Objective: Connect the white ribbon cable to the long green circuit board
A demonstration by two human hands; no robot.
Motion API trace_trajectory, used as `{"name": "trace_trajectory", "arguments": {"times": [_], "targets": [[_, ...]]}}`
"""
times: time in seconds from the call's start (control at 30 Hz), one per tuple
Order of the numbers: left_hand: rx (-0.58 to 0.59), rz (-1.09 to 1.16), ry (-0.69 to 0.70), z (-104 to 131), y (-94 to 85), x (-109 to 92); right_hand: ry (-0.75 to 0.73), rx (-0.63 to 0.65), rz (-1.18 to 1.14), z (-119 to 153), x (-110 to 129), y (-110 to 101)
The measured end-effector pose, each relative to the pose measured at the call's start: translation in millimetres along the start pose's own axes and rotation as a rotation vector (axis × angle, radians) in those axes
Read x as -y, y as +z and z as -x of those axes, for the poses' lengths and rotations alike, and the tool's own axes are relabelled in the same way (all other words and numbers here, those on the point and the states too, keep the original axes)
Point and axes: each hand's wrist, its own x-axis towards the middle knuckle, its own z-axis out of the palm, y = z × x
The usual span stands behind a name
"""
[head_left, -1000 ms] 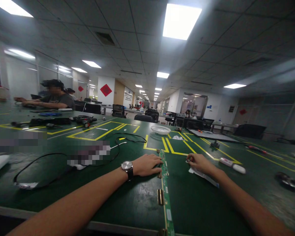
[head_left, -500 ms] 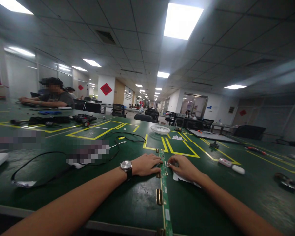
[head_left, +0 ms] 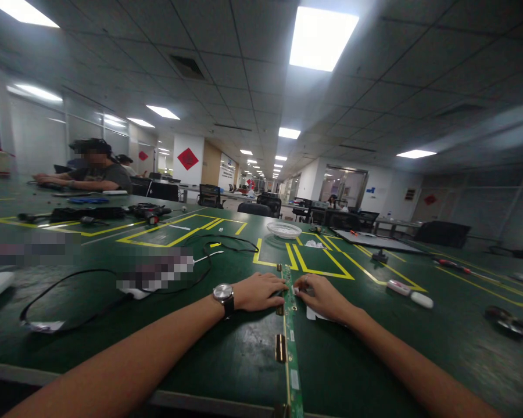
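Note:
A long, narrow green circuit board [head_left: 293,354] with copper-coloured tabs along its left side runs away from me over the green tabletop. My left hand [head_left: 261,291], a watch on its wrist, lies with fingers stretched out and their tips at the board's left edge. On the opposite side, my right hand [head_left: 322,296] pinches thumb and fingers together at the board's right edge. Something small and whitish shows at those fingertips, too small to name. Beneath the right hand lies a piece of white paper or cloth [head_left: 312,314], partly covered.
Beyond the board stands a white mesh basket [head_left: 284,230]. A black cable [head_left: 65,276] loops on the left. To the right are a white case [head_left: 422,300], a screwdriver [head_left: 451,266] and a large grey panel [head_left: 375,240]. Another person [head_left: 98,168] sits at far left.
My right fingertips have shifted slightly left against the board. The board's near end has moved slightly left. My left hand stays almost where it was.

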Motion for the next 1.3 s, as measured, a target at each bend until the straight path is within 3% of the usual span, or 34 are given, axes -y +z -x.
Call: {"name": "trace_trajectory", "arguments": {"times": [0.17,0.5,0.63,0.73,0.83,0.93,1.1,1.3], "targets": [[0.067,0.035,-0.016,-2,-2.4,1,-0.096,0.026,-0.040,-1,0,-5],[0.097,0.104,-0.010,0,-4.5,3,-0.083,0.046,-0.071,-1,-4,-12],[-0.010,0.147,-0.004,-1,-7.9,5,-0.172,0.012,-0.133,-2,-2,-11],[-0.139,0.130,-0.044,0,-10.8,9,-0.249,0.103,-0.171,-5,2,-9],[-0.187,0.076,-0.114,1,-12.3,13,-0.255,0.172,-0.146,-6,-6,-9],[-0.168,0.033,-0.155,3,-12.9,14,-0.149,0.125,-0.028,-5,-29,-12],[-0.159,0.013,-0.168,3,-12.9,10,0.244,0.084,0.286,6,-65,-24],[-0.151,0.032,-0.179,4,-6.3,18,0.431,0.050,0.368,18,-73,-26]]}}
